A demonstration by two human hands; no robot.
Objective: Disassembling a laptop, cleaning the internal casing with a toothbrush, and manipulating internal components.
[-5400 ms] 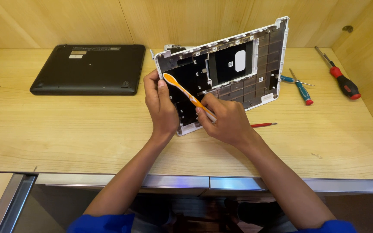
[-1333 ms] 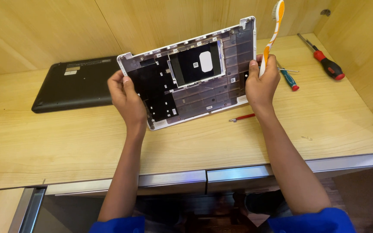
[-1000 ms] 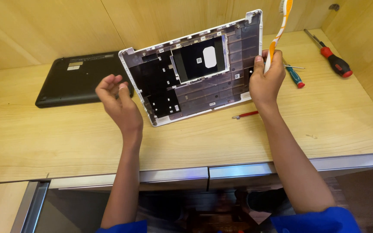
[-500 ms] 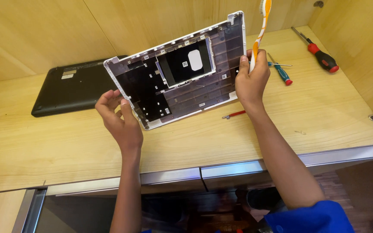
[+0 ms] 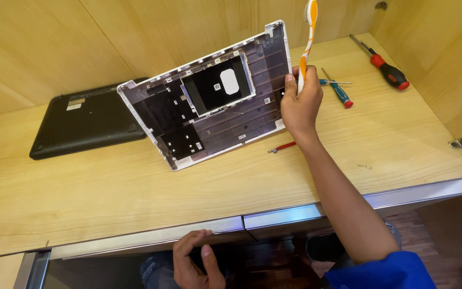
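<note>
Laptop shell (image 5: 215, 101) tilting on the desk (image 5: 135, 187).
Right hand (image 5: 300, 101) clamping its edge and toothbrush (image 5: 307, 37); left hand (image 5: 196, 265) hanging empty, so the shell may be slipping.

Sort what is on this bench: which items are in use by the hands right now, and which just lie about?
In use:
- white laptop shell, tilted up, held at its edge by the right hand
- orange and white toothbrush, in that same hand

Lying about:
- black laptop base
- red-handled screwdriver
- blue screwdriver
- small red tool
- left hand is below the bench edge, holding nothing
</note>
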